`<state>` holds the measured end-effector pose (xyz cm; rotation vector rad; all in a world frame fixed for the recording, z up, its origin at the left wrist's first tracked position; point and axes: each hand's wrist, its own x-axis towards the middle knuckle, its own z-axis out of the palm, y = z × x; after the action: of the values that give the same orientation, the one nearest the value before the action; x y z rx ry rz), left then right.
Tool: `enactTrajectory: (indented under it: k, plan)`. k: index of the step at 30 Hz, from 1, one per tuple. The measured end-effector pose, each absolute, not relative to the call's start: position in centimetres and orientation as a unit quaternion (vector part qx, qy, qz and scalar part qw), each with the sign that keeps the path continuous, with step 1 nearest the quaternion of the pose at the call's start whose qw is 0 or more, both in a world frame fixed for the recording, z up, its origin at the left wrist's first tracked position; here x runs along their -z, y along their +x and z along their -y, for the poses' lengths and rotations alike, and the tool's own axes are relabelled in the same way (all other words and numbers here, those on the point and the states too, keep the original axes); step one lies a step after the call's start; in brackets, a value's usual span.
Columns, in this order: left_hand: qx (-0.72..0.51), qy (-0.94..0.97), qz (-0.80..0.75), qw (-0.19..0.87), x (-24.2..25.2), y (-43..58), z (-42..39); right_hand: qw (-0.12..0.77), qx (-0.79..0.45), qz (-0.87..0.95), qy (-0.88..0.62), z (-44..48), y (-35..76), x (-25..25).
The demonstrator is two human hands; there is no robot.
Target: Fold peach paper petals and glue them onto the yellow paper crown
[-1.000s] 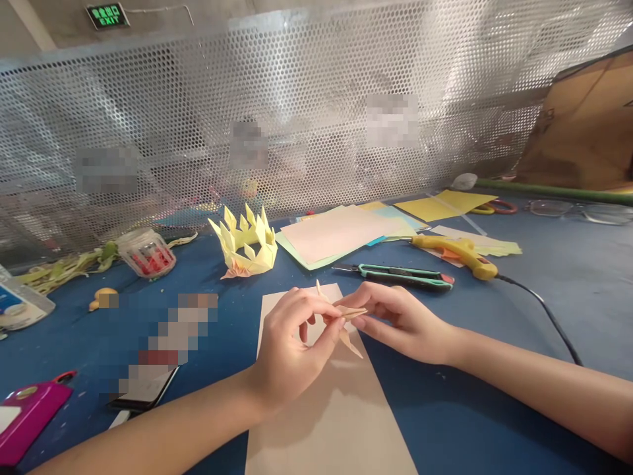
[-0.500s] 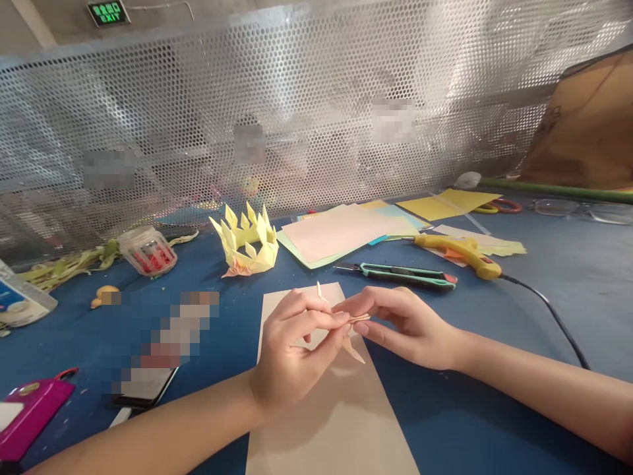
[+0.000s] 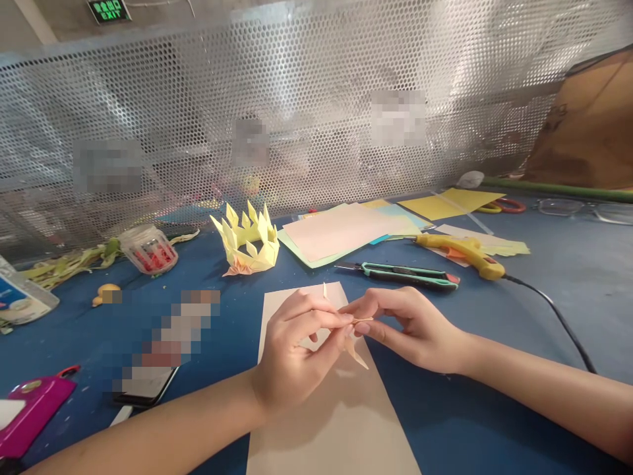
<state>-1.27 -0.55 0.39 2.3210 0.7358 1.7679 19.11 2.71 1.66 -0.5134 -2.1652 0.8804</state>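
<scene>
Both hands meet over a beige paper sheet [image 3: 336, 422] that lies on the blue table. My left hand [image 3: 291, 356] pinches a small folded beige paper piece [image 3: 357, 353] between thumb and fingers. My right hand [image 3: 405, 326] pinches the same piece from the right side. Pointed tips of the piece stick out above and below the fingers. A yellow folded paper crown [image 3: 247, 241] stands behind the hands, apart from them.
A stack of coloured paper sheets [image 3: 346, 231], a green utility knife [image 3: 400, 272] and a yellow glue gun [image 3: 462, 254] with its black cord lie behind my right hand. A small jar [image 3: 148, 251], a phone [image 3: 143, 389] and a pink case [image 3: 30, 412] sit left. A perforated metal screen [image 3: 316, 105] backs the table.
The hands stay together on the folded piece; the fingers have closed tighter on it and the hands have sunk slightly toward the sheet.
</scene>
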Motion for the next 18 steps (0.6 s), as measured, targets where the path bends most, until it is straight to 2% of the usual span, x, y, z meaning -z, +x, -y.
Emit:
enactTrajectory:
  k: [6,13,18]
  plan:
    - [-0.584,0.772,-0.247,0.054,-0.32,-1.38,0.49,0.362,-0.332,0.845,-0.212,-2.68,19.05,-1.69]
    - [-0.598,0.758,-0.252,0.068,-0.35,-1.43,0.59,0.402,-0.367,0.807,-0.228,-2.69,18.90,-2.05]
    - [-0.592,0.747,-0.279,0.118,-0.26,-1.39,0.44,0.400,-0.360,0.806,-0.245,-2.60,18.92,-2.25]
